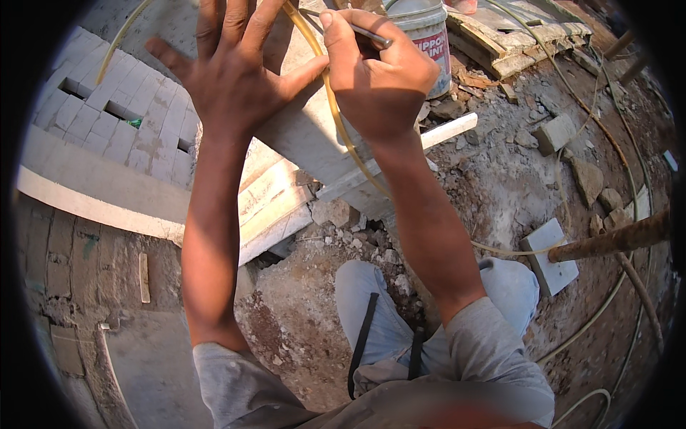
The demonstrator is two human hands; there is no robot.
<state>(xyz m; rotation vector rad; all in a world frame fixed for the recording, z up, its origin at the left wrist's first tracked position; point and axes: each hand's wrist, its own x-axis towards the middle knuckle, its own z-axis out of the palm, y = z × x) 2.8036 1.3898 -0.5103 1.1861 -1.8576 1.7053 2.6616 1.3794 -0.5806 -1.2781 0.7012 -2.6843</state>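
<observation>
My left hand [236,89] lies with its fingers spread on a smooth grey slab [296,139], and some fingertips run out of the top of the picture. Its thumb reaches a yellowish clear hose [343,136] that crosses the slab between my hands. In my right hand [382,89], closed on the same slab, is a slim grey pen-like tool [370,34]; its far end points toward the hose. The right thumb and forefinger pinch it, and the other fingers are curled under. Part of the hose passes behind my right wrist.
A white paint bucket [421,32] stands beyond my right hand. At left is a pale block surface with small gaps [107,118], edged by a ledge [100,196]. Rubble, stones [587,180], a white block [550,254], a rusty pole [614,236] and trailing hoses lie at right.
</observation>
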